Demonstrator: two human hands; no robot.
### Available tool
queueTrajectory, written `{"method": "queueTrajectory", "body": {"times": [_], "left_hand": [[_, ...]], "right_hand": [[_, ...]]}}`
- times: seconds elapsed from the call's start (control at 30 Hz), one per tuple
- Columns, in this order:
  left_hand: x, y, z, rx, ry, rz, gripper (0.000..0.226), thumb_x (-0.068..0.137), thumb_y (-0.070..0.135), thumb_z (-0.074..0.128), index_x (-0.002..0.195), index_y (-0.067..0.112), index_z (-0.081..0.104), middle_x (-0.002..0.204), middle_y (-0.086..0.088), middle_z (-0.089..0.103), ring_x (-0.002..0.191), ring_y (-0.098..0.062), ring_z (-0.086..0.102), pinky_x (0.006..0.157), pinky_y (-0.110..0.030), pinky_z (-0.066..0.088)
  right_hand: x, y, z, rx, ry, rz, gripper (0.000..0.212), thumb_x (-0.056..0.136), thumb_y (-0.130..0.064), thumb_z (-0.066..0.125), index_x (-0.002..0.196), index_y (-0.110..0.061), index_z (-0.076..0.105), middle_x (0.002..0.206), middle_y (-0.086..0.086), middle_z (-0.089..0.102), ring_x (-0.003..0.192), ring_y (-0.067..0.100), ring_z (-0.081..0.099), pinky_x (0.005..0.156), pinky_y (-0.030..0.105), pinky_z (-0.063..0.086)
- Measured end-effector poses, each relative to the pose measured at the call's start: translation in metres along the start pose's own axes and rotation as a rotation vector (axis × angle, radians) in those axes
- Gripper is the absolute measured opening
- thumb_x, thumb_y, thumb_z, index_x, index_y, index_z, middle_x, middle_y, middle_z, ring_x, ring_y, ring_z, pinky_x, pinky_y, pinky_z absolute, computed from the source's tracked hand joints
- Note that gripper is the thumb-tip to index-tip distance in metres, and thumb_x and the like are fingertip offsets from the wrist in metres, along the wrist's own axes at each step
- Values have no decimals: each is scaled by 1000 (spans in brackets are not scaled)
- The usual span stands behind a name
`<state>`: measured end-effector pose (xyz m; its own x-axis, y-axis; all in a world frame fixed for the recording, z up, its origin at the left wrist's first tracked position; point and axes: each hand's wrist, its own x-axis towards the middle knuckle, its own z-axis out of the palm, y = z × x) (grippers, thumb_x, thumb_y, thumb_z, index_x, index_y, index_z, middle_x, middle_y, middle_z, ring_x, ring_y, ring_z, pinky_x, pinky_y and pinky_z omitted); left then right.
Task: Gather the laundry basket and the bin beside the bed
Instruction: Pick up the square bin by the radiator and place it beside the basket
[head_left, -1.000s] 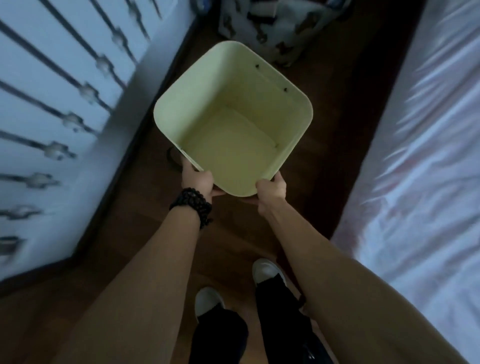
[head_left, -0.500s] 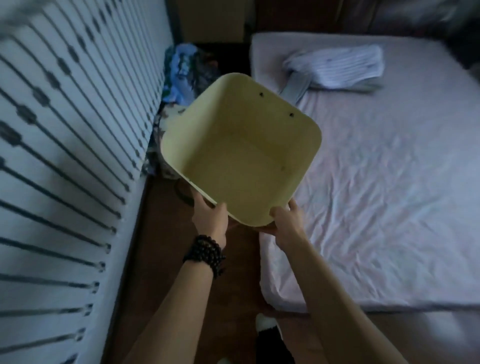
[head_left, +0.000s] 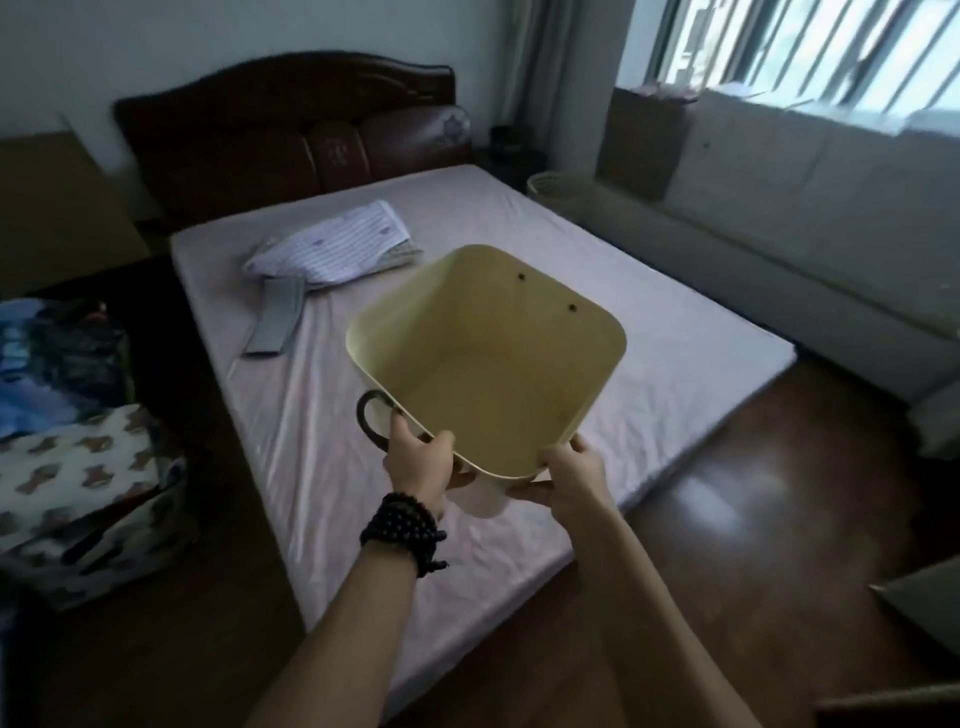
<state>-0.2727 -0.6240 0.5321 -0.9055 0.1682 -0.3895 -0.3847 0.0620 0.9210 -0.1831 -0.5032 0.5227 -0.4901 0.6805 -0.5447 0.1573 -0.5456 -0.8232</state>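
Note:
I hold an empty pale yellow laundry basket (head_left: 488, 364) in the air over the foot of the bed (head_left: 322, 467), its opening tilted toward me. My left hand (head_left: 418, 462), with a dark bead bracelet on the wrist, grips the near rim beside a dark loop handle. My right hand (head_left: 571, 470) grips the near rim and underside at the right. A small pale woven bin (head_left: 550, 184) stands on the floor at the far right side of the bed, near the headboard.
Folded striped cloth (head_left: 332, 244) lies on the pink mattress. A pile of patterned bedding (head_left: 67, 441) sits on the floor at the left. A long grey bench (head_left: 810, 244) runs under the window. Dark wood floor (head_left: 753, 519) lies at the right.
My view has swung up and right from the floor beside the wall to the whole bed. The basket, still in both hands, has moved from over the floor to over the mattress.

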Motion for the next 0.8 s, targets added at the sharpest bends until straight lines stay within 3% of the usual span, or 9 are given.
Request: {"method": "queueTrajectory", "body": {"times": [0.07,0.23,0.37,0.43,0.53,0.57,0.67,0.7,0.8], "left_hand": [[-3,4,67,10,-75,4,60,83,1,54,135,31,54,116,-10,69,94,-38,73,64,-51,64],[-8,2,210,54,-199,13,54,81,3,56,126,32,58,116,-9,70,97,-38,72,68,-53,64],[-14,3,310,77,-286,-3,46,83,2,59,119,30,59,107,-9,69,86,-37,74,54,-45,63],[-14,2,365,100,-343,3,46,83,1,59,121,27,60,105,-8,69,83,-35,74,54,-45,63],[-9,1,434,119,-406,12,39,85,0,59,117,22,62,99,-7,68,77,-31,73,50,-40,61],[-5,-1,465,130,-435,11,38,85,-1,59,116,21,62,97,-6,67,75,-30,72,49,-39,60],[10,-7,549,158,-508,12,33,85,0,59,112,19,61,94,-7,66,71,-29,71,46,-36,59],[15,-8,576,168,-523,10,31,86,0,58,111,18,61,94,-7,66,71,-30,70,45,-35,58],[39,-10,672,188,-585,-10,30,86,0,58,110,18,61,93,-6,66,70,-29,70,43,-33,57]], "right_hand": [[28,-32,-48,42,50,-25,52,88,5,46,132,-15,63,109,7,63,105,48,66,53,47,63],[89,-98,-151,87,168,-79,60,83,8,45,132,-20,63,114,6,68,89,30,67,61,55,64],[130,-142,-223,62,287,-82,55,78,0,55,128,-21,67,117,11,70,106,39,69,76,62,62],[155,-162,-258,107,344,-85,50,78,0,56,123,-19,68,109,12,72,97,37,72,70,57,64],[190,-190,-299,203,377,-81,39,82,7,53,111,-14,67,88,6,69,72,28,69,45,44,61],[207,-200,-316,220,399,-90,38,82,8,53,110,-14,67,87,5,69,73,30,69,45,46,61],[259,-231,-359,204,487,-99,41,79,4,56,113,-15,70,103,12,74,100,41,72,81,62,61],[277,-242,-372,209,514,-101,40,78,3,57,112,-15,70,110,16,74,106,43,71,86,64,59],[340,-289,-413,230,567,-86,41,80,5,55,116,-12,68,116,19,72,107,48,70,81,66,59]]}}
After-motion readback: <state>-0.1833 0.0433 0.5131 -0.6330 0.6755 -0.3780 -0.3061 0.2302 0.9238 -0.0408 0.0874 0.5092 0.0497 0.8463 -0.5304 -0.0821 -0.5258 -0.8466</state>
